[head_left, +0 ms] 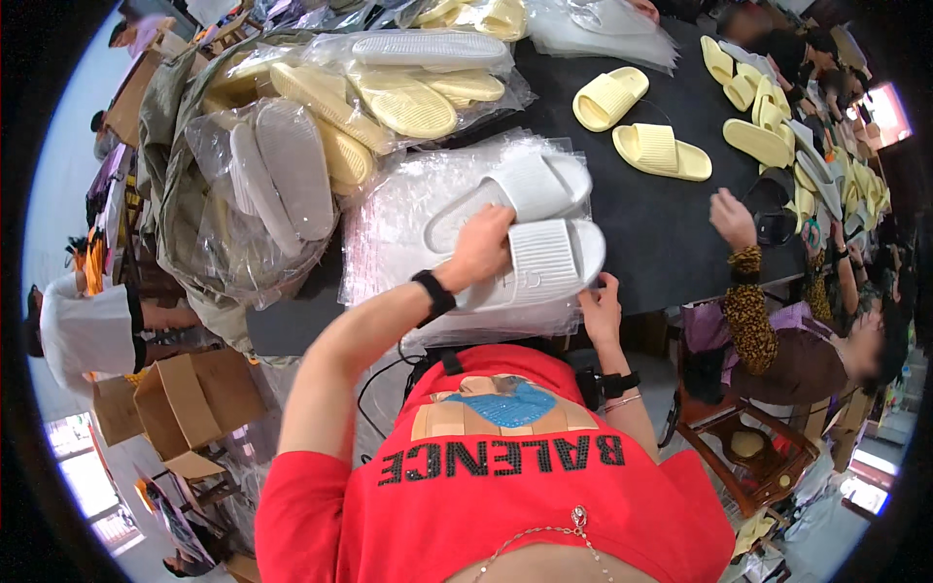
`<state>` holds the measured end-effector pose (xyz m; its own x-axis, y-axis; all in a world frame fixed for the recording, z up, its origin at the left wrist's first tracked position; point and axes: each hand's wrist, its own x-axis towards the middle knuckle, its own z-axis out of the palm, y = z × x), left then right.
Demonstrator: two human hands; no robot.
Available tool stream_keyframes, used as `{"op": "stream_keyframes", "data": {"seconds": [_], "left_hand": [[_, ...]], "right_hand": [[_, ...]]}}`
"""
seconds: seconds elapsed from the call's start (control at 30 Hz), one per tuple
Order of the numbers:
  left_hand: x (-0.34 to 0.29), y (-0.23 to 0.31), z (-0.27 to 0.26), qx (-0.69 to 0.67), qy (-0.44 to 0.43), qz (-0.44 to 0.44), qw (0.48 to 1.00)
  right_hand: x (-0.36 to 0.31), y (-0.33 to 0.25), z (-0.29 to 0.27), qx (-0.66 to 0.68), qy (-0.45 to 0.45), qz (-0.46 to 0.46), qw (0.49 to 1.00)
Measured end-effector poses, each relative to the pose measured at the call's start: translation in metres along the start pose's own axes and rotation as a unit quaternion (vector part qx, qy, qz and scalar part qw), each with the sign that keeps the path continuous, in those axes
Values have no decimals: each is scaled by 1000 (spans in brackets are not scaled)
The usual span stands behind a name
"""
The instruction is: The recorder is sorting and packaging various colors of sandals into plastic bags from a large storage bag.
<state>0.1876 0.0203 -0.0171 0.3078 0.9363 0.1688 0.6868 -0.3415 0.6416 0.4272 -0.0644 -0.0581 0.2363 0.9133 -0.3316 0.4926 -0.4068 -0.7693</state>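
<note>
Red shirt (671,505): closest of all, soft cloth with sparkly black lettering and a blue patch, a thin chain necklace (530,532) looping across it.
White slippers (559,257): centre stage, two of them side by side on the plastic, toes pointing right, smooth rounded edges, and look at the fine ridges across that near strap!
Clear bags (374,228): a crinkled, glossy pile spread under the pair, on the dark table (666,272).
Sack (167,199): over on the left, slack olive fabric crowded with bagged slippers (296,170), grey-white and yellow, ribbed soles showing through the film.
Yellow pair (663,153): loose beyond the whites, off to the right, one angled away from the other.
Co-worker's hand (732,219): raised at the table's right, leopard-print sleeve (753,330) behind it.
In the way: left hand (483,248) and its black wristband (433,294) hide much of the near slipper's footbed.
Left grip: fingers curled narrow, holding the near slipper by its inner side, behind the strap.
Right grip: right hand (601,311) sits at that slipper's toe, fingers bent by the bags' edge; whether they pinch anything, I can't tell.
</note>
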Motion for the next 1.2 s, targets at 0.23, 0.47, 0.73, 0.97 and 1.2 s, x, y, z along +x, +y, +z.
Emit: {"op": "stream_keyframes", "data": {"seconds": [0.23,0.47,0.73,0.97,1.2], "left_hand": [[4,-48,35,142,-59,32,988],[3,-109,-15,193,-9,-55,980],[13,-101,-35,159,-1,-27,987],[-44,-85,-10,147,8,-12,989],[-72,-151,-68,167,41,-92,981]], "right_hand": [[15,43,9,234,-55,-27,970],[8,30,2,-23,-30,-123,992],[26,-27,27,-311,-62,-449,835],[42,-11,62,-438,-195,-318,818],[38,-9,61,-374,-205,-322,845]]}}
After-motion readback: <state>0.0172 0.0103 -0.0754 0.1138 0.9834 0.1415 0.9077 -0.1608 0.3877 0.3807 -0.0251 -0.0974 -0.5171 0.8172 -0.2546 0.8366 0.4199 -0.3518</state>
